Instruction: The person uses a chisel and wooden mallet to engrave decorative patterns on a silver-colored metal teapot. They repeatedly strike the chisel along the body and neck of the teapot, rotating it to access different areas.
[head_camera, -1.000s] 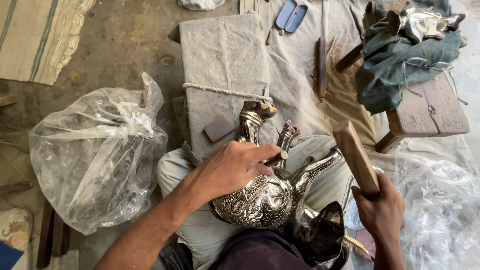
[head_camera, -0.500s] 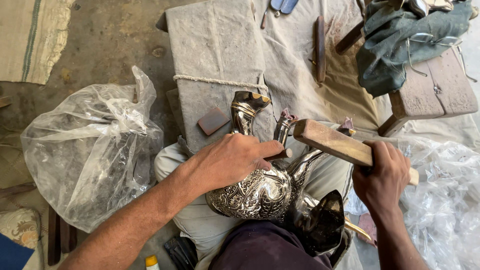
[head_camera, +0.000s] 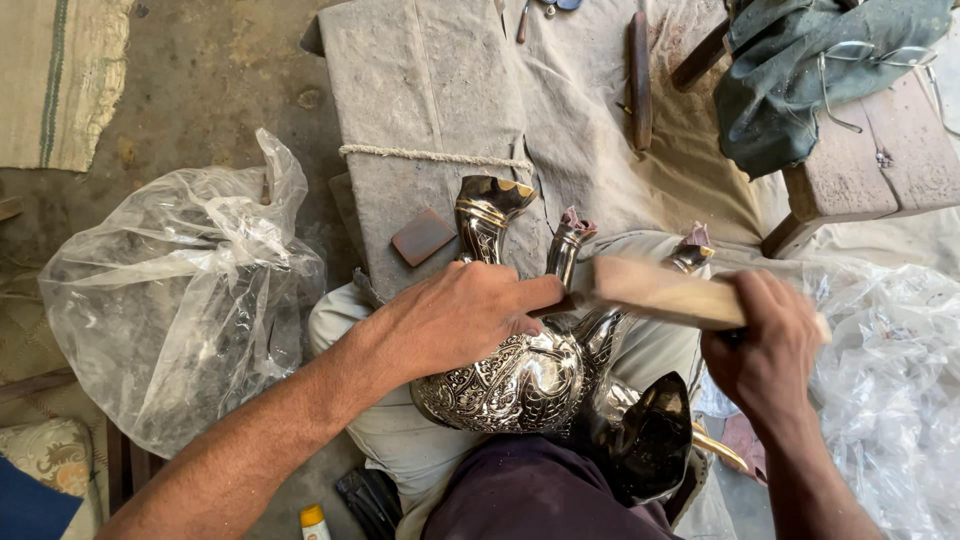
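My left hand (head_camera: 462, 318) lies palm-down, fingers curled, gripping the engraved silver ewer (head_camera: 520, 375) lying across my lap, its long axis running away from me with neck and spout pointing toward the cloth-covered bench (head_camera: 430, 90). My right hand (head_camera: 765, 345) is clenched around a wooden mallet (head_camera: 665, 292), its length crosswise, head over the spout; a clear plastic bag (head_camera: 170, 300) sits left.

A large crumpled clear plastic bag (head_camera: 175, 300) sits on the floor at the left, puffed up and knotted at the top. More clear crumpled plastic wrapping (head_camera: 885, 390) lies at the right edge. A small yellow-capped white tube (head_camera: 316, 523), perhaps glue, shows at the bottom edge.
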